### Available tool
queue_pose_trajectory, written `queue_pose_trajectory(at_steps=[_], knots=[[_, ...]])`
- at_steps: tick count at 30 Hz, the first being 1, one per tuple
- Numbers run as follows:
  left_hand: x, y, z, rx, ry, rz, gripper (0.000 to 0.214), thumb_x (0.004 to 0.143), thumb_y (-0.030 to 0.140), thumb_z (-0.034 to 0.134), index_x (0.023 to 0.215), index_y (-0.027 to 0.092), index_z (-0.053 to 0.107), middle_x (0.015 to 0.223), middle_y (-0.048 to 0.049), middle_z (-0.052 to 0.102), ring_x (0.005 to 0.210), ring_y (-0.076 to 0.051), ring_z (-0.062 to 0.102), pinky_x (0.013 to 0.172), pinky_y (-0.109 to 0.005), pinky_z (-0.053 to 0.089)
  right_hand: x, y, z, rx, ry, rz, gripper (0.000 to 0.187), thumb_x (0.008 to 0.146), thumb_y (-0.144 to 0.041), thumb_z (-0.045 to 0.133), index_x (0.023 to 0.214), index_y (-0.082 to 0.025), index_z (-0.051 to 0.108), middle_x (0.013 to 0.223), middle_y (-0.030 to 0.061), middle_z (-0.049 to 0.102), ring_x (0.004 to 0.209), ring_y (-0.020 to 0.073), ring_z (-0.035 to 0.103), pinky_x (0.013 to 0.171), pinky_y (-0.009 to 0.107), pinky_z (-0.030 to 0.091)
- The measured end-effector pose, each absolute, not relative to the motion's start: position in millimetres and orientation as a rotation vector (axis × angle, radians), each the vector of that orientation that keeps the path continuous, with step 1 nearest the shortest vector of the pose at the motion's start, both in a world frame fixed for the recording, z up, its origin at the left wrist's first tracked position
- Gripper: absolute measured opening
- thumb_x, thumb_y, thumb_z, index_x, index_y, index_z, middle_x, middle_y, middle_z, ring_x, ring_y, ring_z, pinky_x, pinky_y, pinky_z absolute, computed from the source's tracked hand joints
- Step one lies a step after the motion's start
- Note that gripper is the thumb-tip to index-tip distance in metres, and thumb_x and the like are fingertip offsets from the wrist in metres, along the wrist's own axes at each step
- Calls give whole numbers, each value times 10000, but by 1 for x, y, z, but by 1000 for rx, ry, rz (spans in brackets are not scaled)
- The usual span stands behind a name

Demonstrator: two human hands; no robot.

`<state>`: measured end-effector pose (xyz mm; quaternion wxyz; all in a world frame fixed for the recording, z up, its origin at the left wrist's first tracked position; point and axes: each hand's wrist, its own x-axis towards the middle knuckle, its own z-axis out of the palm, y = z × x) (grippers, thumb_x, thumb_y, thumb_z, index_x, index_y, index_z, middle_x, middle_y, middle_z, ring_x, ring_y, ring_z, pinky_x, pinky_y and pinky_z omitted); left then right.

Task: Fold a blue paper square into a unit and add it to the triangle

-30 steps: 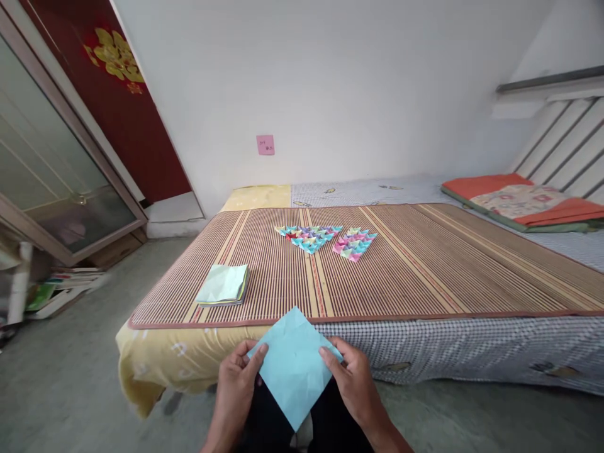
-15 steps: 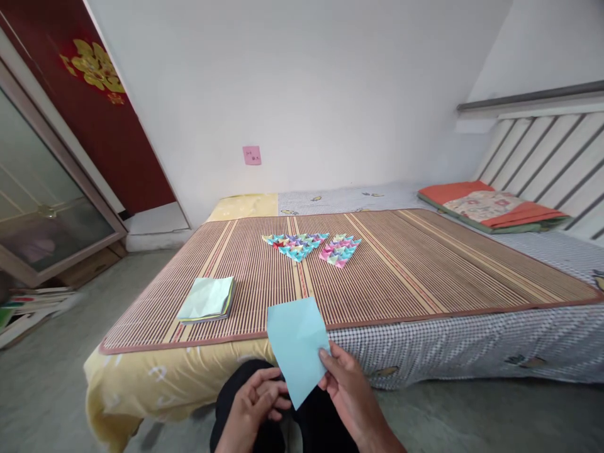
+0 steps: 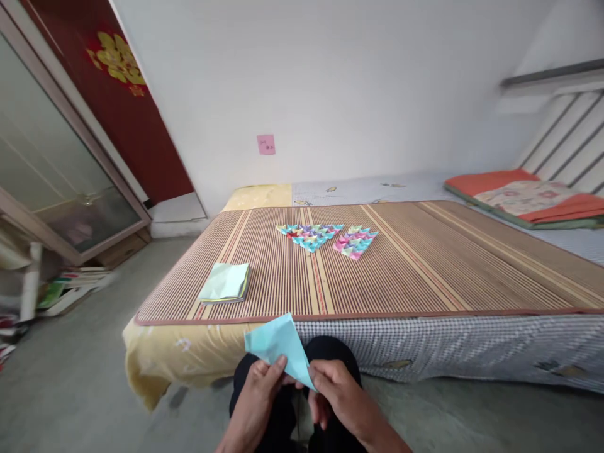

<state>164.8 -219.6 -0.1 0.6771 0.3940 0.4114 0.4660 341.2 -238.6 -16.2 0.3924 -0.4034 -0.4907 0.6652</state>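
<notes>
A light blue sheet of paper (image 3: 279, 343) is held over my lap, tilted and curving at its right side. My left hand (image 3: 265, 384) pinches its lower edge, thumb on top and fingers underneath. At the sheet's lower right corner, my right hand (image 3: 333, 387) is closed on the paper between thumb and fingers. Beyond the hands, on the mat, lies a stack of square coloured paper (image 3: 225, 281) with a pale green sheet on top. Farther back, small folded paper pieces in many colours form a triangular group (image 3: 311, 236) and a smaller group (image 3: 355, 243) beside it.
A striped bamboo mat (image 3: 406, 270) covers the bed, whose cloth (image 3: 425, 343) hangs over the near edge. Folded orange bedding (image 3: 528, 195) lies at the far right. A pink note (image 3: 266, 145) is on the wall. A glass-panelled door (image 3: 70, 157) stands at left.
My left hand has come up and taken hold of the blue paper's lower edge. The sheet has turned and now bends, and my right grip sits at its lower corner. The view has shifted left.
</notes>
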Motion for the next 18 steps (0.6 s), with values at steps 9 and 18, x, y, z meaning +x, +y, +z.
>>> queue_pose_trajectory(at_steps=[9,18], knots=[[170,-220,13,840,968,1117,387,803,516,831,708,155,726,672,-36,662,672,-186,573,696,-274,492,346,-241,0,-1057,-1380,1424,471,986,-589,595,780,-167,629,667,30,681,598,152,623,596,244,472],[155,-215,26,635,973,1272,322,756,434,891,807,153,742,772,-47,714,713,-195,648,664,-285,553,359,-243,4,-1130,-1459,1313,417,1008,-498,556,711,-206,546,630,1,614,588,165,607,593,267,471]])
